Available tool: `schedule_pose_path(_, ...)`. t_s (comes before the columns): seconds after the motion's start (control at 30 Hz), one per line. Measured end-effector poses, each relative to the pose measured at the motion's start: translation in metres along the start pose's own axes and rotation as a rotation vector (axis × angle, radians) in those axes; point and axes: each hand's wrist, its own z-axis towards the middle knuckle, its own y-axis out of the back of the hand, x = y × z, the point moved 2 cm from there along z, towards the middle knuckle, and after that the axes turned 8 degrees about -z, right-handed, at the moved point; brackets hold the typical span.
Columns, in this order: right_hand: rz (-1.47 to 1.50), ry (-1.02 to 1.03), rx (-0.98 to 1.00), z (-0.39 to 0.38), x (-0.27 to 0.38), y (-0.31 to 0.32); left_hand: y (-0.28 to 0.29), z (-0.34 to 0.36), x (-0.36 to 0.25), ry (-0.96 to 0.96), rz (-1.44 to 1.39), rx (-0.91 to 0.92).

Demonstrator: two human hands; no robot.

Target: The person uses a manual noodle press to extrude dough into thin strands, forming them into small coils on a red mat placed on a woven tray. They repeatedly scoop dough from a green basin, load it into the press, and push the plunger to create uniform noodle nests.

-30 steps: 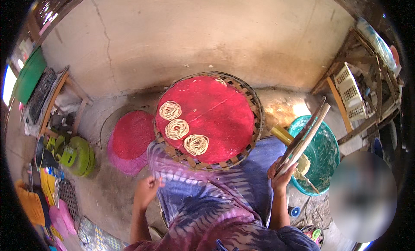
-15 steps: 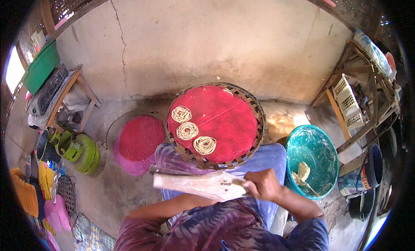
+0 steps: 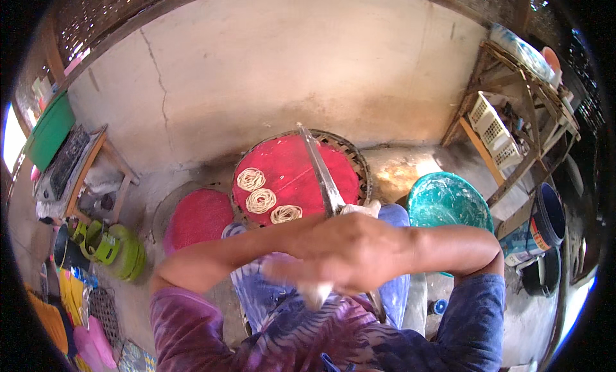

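Note:
My right hand point(image 3: 362, 250) is closed around a long wood-and-metal tool point(image 3: 317, 167) over my lap, its bar pointing toward the basket. My left hand point(image 3: 311, 237) overlaps behind it, fingers hidden and blurred. A pale piece point(image 3: 317, 295) shows below my hands; I cannot tell whether it is dough or wood. Beyond them, a round woven basket point(image 3: 364, 173) carries a red sheet point(image 3: 282, 167) with several noodle-like coils point(image 3: 260, 201). A teal basin point(image 3: 443, 199) with white smears stands on the right, its lower part behind my forearm.
A red round sheet point(image 3: 196, 218) and green gas cylinder point(image 3: 122, 256) are on the left, with a bench point(image 3: 96, 173) bearing a green tub point(image 3: 51, 128). Right are a wooden rack point(image 3: 526, 102), white crate point(image 3: 491, 128) and buckets point(image 3: 548, 218). A cracked wall point(image 3: 289, 64) stands ahead.
The tool moved from upright at the right to crosswise over my lap, then swung to point forward. Both hands rose and came together at the middle, and my forearms now bend inward.

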Motion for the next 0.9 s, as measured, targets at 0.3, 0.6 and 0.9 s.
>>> schedule_pose_path(0.3,0.036,-0.917,-0.69,-0.111,-0.035,0.062,0.003,-0.01,0.005,0.38,0.822,-0.439)
schedule_pose_path(0.6,0.404,-0.661,-2.016,-0.275,-0.052,0.07,-0.023,0.077,0.062,-0.568,-0.144,-0.847)
schedule_pose_path(0.9,0.179,-1.968,-0.185,-0.388,-0.047,-0.001,0.005,0.149,-0.007,-0.718,0.077,-1.192)
